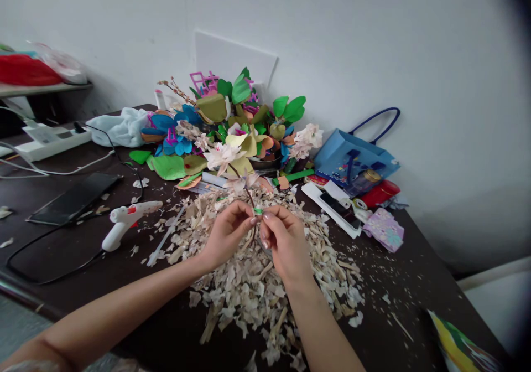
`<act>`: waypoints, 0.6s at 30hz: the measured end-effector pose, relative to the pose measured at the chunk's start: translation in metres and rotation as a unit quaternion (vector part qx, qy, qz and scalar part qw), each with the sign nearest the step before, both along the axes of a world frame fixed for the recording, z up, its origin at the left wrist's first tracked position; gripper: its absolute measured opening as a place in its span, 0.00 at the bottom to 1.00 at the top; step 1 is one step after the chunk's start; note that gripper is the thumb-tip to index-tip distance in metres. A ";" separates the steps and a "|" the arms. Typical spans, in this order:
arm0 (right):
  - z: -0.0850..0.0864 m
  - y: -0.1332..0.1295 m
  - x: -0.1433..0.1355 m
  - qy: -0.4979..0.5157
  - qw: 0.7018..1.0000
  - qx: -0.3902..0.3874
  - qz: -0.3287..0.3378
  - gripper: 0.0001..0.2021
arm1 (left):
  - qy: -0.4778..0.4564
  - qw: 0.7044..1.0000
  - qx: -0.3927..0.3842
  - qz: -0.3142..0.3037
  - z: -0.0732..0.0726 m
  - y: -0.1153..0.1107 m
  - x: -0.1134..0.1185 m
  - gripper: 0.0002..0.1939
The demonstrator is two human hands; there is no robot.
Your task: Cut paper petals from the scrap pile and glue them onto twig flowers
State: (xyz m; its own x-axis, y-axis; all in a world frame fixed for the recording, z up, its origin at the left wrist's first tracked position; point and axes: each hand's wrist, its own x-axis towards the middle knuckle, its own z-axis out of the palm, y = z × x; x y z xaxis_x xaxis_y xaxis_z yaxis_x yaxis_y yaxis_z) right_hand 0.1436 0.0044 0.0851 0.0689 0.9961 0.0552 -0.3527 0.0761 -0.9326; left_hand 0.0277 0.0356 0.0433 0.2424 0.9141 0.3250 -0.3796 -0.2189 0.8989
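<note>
Above a heap of pale, dry scraps [244, 289], my two hands meet at a thin brown stem [249, 196]. My left hand [230, 229] pinches the stem between thumb and fingers. My right hand [285, 238] is closed at a small green piece [258, 211] against the stem, its fingertips nearly touching the left ones. The stem rises from the hands and leans toward a whitish flower [224, 156] at its upper end, with pale petals [241, 181] lower down. The stem's lower end shows partly below my fingers.
A white glue gun [120, 228] with a black cord and a dark tablet [74, 197] lie left. Colourful paper flowers [244, 123] stand behind. At right are a blue bag [352, 156], a phone [338, 206], tape rolls and a floral pouch [384, 229].
</note>
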 end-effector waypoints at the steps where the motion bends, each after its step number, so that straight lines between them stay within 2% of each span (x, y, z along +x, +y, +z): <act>1: 0.000 0.000 0.000 -0.002 1.000 0.000 0.001 0.08 | -0.003 1.000 -0.003 0.000 0.001 0.000 0.000 0.10; 7: -0.003 0.000 -0.001 -0.024 1.000 0.011 0.008 0.08 | -0.022 1.000 -0.022 -0.004 0.002 0.000 0.000 0.12; 11: -0.004 0.000 -0.001 -0.026 0.999 0.012 0.014 0.07 | -0.021 1.000 -0.017 -0.012 0.000 0.001 -0.001 0.10; 18: -0.003 0.001 0.001 -0.004 1.000 0.009 0.012 0.14 | -0.007 1.000 -0.016 -0.012 -0.004 0.001 -0.002 0.09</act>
